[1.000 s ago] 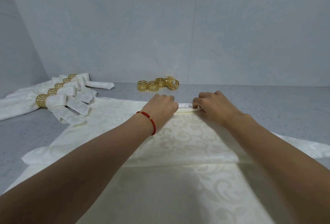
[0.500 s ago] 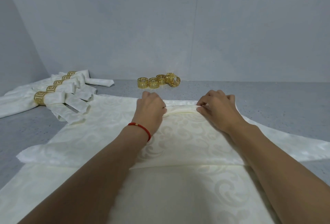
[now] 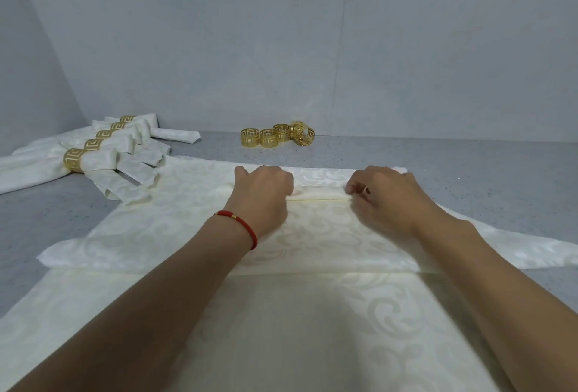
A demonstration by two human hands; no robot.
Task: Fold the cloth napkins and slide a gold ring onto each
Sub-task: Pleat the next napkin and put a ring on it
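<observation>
The cream damask napkin point(image 3: 312, 229) lies spread on the grey counter point(image 3: 438, 166), its far edge turned back toward the person. The left hand point(image 3: 262, 191) and right hand point(image 3: 384, 194) each pinch that folded hem with curled fingers, well apart along it. The cloth looks light, limp and a little slick, so it will likely sag or skew between grips; holding the fold line near both ends should keep it straight. Loose gold rings point(image 3: 276, 135) wait near the wall; ringed napkins point(image 3: 103, 154) lie at the left
</observation>
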